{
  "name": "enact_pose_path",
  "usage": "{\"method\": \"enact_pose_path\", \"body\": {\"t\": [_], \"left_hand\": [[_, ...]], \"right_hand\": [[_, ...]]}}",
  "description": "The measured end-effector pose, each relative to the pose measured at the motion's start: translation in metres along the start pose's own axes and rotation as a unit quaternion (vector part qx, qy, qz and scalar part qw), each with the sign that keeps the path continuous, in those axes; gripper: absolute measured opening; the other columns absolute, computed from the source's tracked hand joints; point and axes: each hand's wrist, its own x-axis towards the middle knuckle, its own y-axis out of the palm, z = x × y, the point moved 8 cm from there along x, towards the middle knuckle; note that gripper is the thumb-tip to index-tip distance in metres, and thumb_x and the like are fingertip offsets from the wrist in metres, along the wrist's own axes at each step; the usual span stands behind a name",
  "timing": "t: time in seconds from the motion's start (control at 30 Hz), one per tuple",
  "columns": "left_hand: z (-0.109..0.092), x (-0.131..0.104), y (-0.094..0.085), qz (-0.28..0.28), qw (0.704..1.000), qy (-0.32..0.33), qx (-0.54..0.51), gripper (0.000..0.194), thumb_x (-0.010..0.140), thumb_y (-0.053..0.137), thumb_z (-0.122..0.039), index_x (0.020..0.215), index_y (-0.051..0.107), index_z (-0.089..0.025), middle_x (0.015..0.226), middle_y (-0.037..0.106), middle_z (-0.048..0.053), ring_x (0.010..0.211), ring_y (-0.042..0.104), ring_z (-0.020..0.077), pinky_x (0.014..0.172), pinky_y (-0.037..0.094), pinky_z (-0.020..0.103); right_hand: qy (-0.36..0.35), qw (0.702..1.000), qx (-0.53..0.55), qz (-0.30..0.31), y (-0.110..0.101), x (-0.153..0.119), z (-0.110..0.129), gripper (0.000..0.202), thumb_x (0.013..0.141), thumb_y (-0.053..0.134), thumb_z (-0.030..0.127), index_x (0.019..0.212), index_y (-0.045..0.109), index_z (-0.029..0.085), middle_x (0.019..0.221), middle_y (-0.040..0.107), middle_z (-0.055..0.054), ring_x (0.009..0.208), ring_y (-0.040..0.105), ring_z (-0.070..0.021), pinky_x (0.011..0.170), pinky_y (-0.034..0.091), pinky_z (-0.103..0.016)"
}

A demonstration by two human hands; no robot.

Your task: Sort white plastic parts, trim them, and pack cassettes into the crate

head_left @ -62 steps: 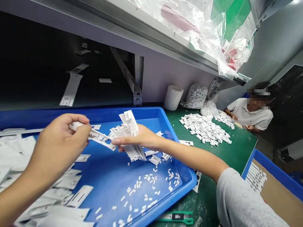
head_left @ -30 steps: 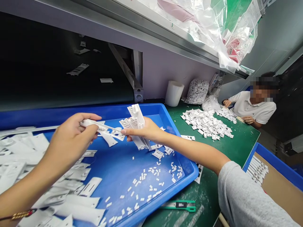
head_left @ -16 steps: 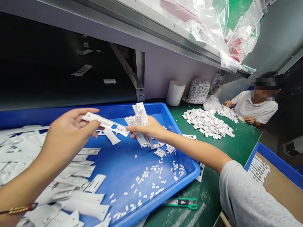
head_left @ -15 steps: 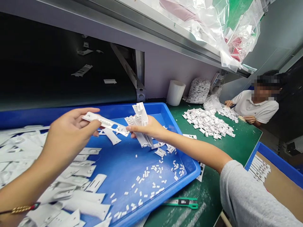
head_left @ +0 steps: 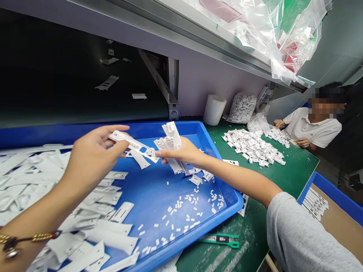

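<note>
Between thumb and fingers, my left hand (head_left: pixel 98 151) grips one end of a long white plastic piece (head_left: pixel 134 144) with cut-outs. My right hand (head_left: pixel 184 153) is wrapped round a bundle of similar white plastic pieces (head_left: pixel 171 141), and its thumb meets the far end of the long piece. Both hands are above a blue tray (head_left: pixel 153 181). Many white plastic pieces (head_left: pixel 110 234) lie heaped in the tray's left part, under my left forearm. Tiny white bits (head_left: pixel 181 202) are scattered over the tray floor at the right.
A green cutter (head_left: pixel 222 239) lies on the green table (head_left: pixel 295 166) by the tray. Beyond are a pile of small white parts (head_left: pixel 252 145), a white roll (head_left: pixel 214 109) and a filled bag (head_left: pixel 242 107). A person (head_left: pixel 314 126) sits at the far right. A dark conveyor (head_left: pixel 70 87) runs behind.
The whole view has shifted slightly, so hands and tray appear a little farther right. Both hands keep the same hold on the white pieces.
</note>
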Motion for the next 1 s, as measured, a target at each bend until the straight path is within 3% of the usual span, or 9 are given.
{"method": "enact_pose_path", "body": {"t": [0.17,0.4,0.67,0.8,1.0], "left_hand": [[0.007,0.006,-0.002,0.003,0.998,0.017,-0.056,0.046,0.066,0.058,-0.023,0.111,0.066,-0.016,0.090,0.065,0.001,0.068,0.054,0.0138,0.065,0.047,0.022],[0.019,0.021,-0.001,0.037,0.954,0.040,-0.295,0.042,0.060,0.071,-0.028,0.099,0.068,-0.013,0.085,0.069,0.003,0.067,0.058,0.0126,0.057,0.044,0.019],[0.014,0.018,-0.003,0.025,0.960,0.099,-0.260,0.032,0.067,0.066,-0.033,0.091,0.071,-0.013,0.077,0.069,0.005,0.064,0.058,0.0148,0.056,0.044,0.023],[0.017,0.017,-0.001,0.006,0.968,0.120,-0.220,0.028,0.061,0.065,-0.029,0.084,0.069,-0.014,0.072,0.065,0.002,0.061,0.054,0.0136,0.057,0.044,0.024],[0.022,0.021,0.004,0.013,0.973,0.137,-0.188,0.034,0.063,0.054,-0.023,0.092,0.069,-0.014,0.079,0.067,0.003,0.063,0.054,0.0136,0.059,0.044,0.025]], "right_hand": [[-0.006,1.000,0.010,0.005,0.000,0.001,-0.003,0.045,0.052,0.092,0.039,0.075,0.059,0.020,0.066,0.064,0.004,0.058,0.063,-0.0117,0.057,0.053,-0.021],[-0.014,0.999,0.019,-0.027,-0.002,0.000,-0.009,0.044,0.057,0.088,0.042,0.077,0.058,0.017,0.061,0.063,0.005,0.053,0.061,-0.0112,0.057,0.051,-0.023],[-0.023,0.999,-0.021,-0.033,-0.003,-0.002,-0.012,0.041,0.061,0.084,0.046,0.078,0.058,0.018,0.060,0.063,0.003,0.055,0.060,-0.0142,0.059,0.049,-0.028],[-0.050,0.995,-0.058,-0.063,-0.002,-0.007,-0.005,0.044,0.061,0.082,0.048,0.078,0.053,0.020,0.061,0.062,0.003,0.056,0.061,-0.0164,0.060,0.051,-0.031],[-0.103,0.982,-0.106,-0.114,-0.003,-0.013,0.003,0.049,0.059,0.080,0.050,0.085,0.050,0.022,0.062,0.062,0.004,0.055,0.062,-0.0187,0.059,0.052,-0.035]]}}
